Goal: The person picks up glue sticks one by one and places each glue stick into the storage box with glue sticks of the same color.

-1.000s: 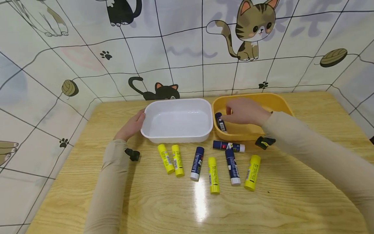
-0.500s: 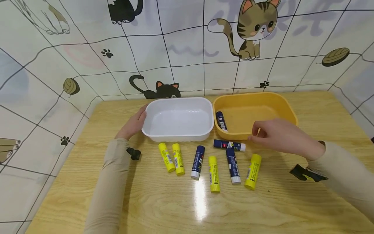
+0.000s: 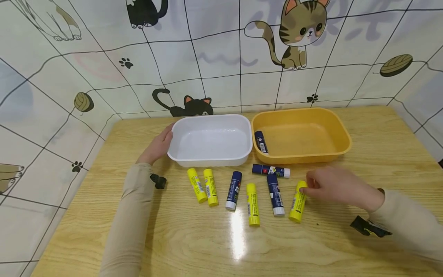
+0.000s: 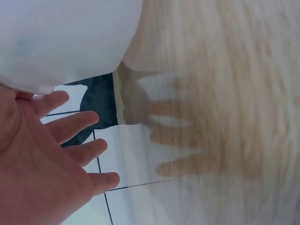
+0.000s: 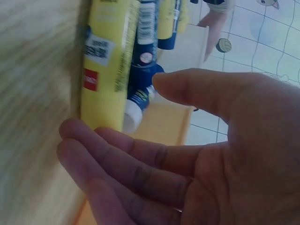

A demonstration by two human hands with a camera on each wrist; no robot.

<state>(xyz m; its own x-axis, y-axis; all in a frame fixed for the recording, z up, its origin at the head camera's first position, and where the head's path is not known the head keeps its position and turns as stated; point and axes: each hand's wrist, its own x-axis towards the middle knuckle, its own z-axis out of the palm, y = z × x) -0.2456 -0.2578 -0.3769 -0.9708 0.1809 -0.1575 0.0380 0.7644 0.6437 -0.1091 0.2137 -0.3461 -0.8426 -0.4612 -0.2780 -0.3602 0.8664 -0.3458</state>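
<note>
My right hand (image 3: 330, 188) is at the upper end of the rightmost yellow glue stick (image 3: 297, 204). In the right wrist view its fingers are loosely bent beside that stick's end (image 5: 105, 70), and the thumb stands apart from them. My left hand (image 3: 156, 147) rests at the left side of the white tub (image 3: 210, 158); the left wrist view shows its fingers (image 4: 70, 126) spread and fairly straight under the rim. One blue glue stick (image 3: 261, 142) leans inside the yellow-orange tub (image 3: 306, 140), along its left wall.
On the wooden table (image 3: 194, 238), a blue glue stick (image 3: 271, 171) lies crosswise before the orange tub. Two more blue sticks (image 3: 233, 191) and several yellow ones (image 3: 253, 204) lie in a loose row. A cat-print backdrop (image 3: 221, 57) rises behind both tubs.
My right hand has come out of the orange tub, leaving the blue glue stick there, and moved down and right to the rightmost yellow stick. My left hand has stayed at the white tub.
</note>
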